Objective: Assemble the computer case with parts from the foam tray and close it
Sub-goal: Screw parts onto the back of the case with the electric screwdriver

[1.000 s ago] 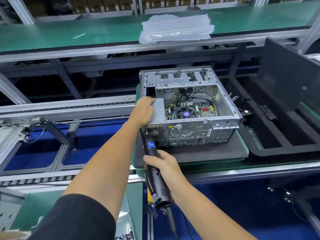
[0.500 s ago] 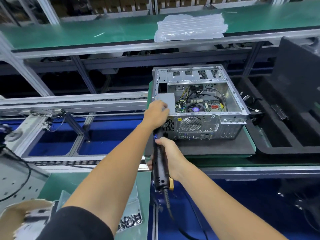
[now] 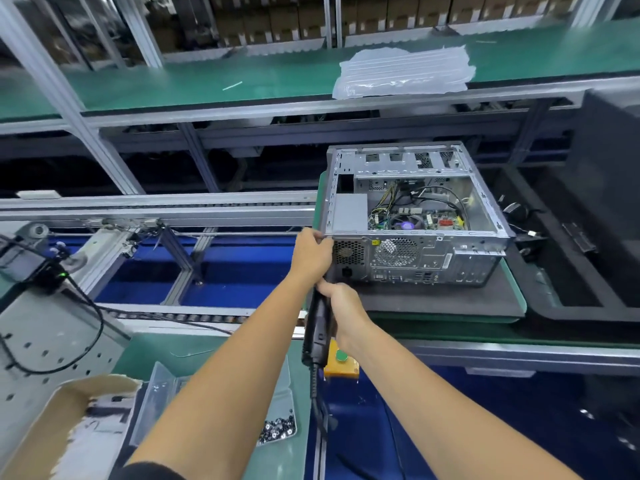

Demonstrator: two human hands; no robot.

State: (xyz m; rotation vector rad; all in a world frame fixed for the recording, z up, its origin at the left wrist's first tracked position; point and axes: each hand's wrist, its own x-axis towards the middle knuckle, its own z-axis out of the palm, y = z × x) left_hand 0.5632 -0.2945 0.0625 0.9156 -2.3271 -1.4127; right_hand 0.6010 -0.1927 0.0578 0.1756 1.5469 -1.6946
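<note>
Left hand (image 3: 311, 252) now off open case (image 3: 412, 216)

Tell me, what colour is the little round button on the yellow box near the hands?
Green. The small round button on the yellow box shows in the head view.

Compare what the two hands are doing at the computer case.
The left hand grips the near left corner of the open computer case, up at its top rim; the right hand sits lower and grips a black electric screwdriver. The left hand touches the case's metal; the right hand holds only the tool. Both are bare and close together at that corner.
</note>
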